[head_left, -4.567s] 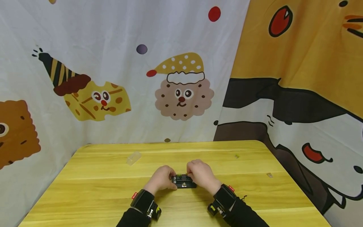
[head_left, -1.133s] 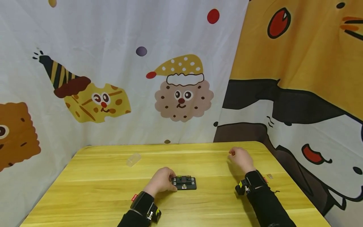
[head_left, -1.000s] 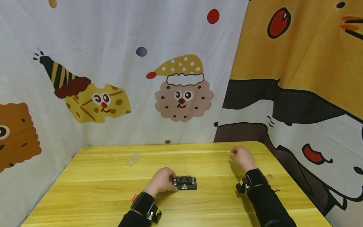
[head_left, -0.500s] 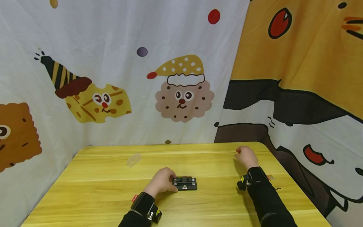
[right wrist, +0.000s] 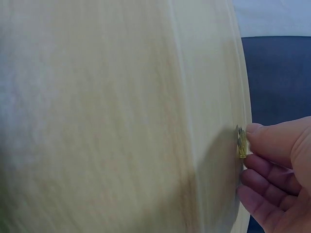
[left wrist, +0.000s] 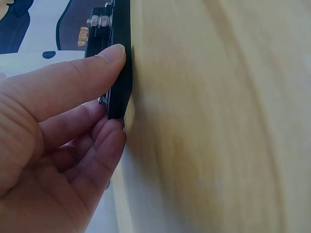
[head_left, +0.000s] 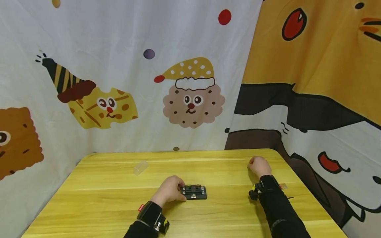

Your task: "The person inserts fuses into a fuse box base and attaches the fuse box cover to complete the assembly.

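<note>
My left hand grips the left end of a black fuse block with metal screw terminals, lying on the table. In the left wrist view, the thumb presses the near edge of the fuse block while the other fingertips curl at its end. A small orange translucent piece shows beyond the terminals. At the right, my right hand is low over the table's far part. In the right wrist view, thumb and forefinger pinch a small clear yellow blade fuse; the head view hides it behind the fingers.
A clear plastic box lies at the back left of the wooden table. Beside the right sleeve are a small orange translucent piece and a thin dark strand. A printed curtain hangs behind the table.
My right hand has left the fuse block for the far right, where its fingers have now closed on the yellow blade fuse. My left hand has stayed on the block.
</note>
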A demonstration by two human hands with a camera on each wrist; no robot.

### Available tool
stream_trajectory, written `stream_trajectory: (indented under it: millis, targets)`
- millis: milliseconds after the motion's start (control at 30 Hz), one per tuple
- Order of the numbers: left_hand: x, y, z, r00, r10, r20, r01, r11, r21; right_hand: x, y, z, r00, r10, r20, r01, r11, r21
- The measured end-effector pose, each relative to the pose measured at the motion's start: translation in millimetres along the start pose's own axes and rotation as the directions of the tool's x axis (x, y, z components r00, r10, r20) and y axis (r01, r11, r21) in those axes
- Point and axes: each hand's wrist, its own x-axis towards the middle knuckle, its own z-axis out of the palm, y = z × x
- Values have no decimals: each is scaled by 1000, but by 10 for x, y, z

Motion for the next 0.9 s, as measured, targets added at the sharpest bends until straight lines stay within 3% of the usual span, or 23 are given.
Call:
stream_trajectory:
  millis: [600,900]
  targets:
    - [-9,50,-27,1000,-7,3,7,1000,9,33,-28,65,999,36,18,-35,997,-70]
    - [-23,64,-29,1000,-8,-1,8,1000,14,35,-39,73,997,63,45,-61,997,-50]
